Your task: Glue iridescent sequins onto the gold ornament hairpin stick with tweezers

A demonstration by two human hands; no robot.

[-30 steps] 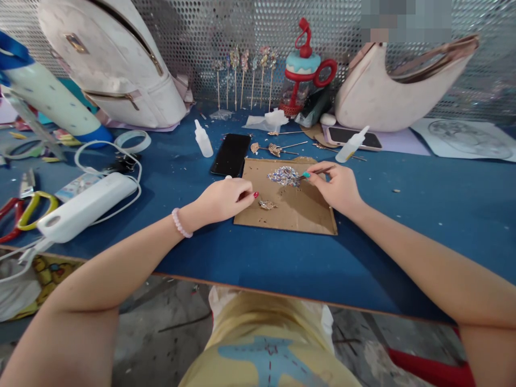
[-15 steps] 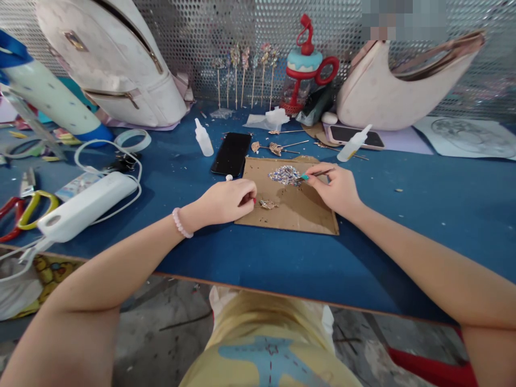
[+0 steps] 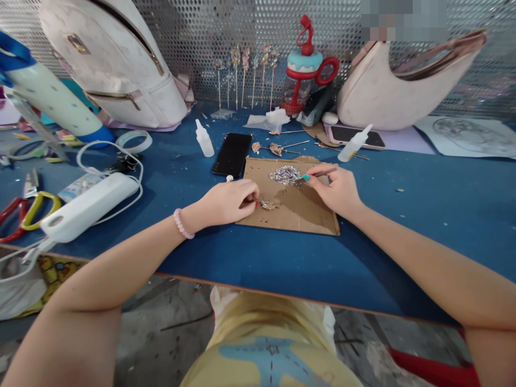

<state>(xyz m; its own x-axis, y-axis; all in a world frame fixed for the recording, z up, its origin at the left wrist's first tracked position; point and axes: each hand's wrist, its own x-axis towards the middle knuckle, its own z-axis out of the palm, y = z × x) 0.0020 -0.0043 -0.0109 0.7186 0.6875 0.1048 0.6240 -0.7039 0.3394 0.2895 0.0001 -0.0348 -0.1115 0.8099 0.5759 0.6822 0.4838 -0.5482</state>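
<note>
My left hand (image 3: 237, 198), with a beaded bracelet at its wrist, pinches the end of a metal hairpin (image 3: 270, 205). The hairpin's ornate gold-coloured head rests over a sheet of brown cardboard (image 3: 298, 220), while its stem is mostly hidden by my fingers. In my right hand (image 3: 336, 188) is a pair of slim tweezers (image 3: 324, 172), closed between thumb and fingers. Their tips touch the right side of a pile of small shiny rhinestones (image 3: 284, 174) on the cardboard. Whether a stone sits between the tips is too small to tell.
Behind the cardboard lie a black phone (image 3: 231, 153), more hairpins (image 3: 276, 149) and two glue bottles (image 3: 204, 138). Scissors (image 3: 38, 207) and a white corded device (image 3: 88, 207) are at left. Bags (image 3: 399, 97) and a red-handled cup (image 3: 304, 70) stand at the back.
The hairpin's head has turned slightly and shifted a little right as my left fingers moved. My right hand stays at the rhinestone pile with the tweezers.
</note>
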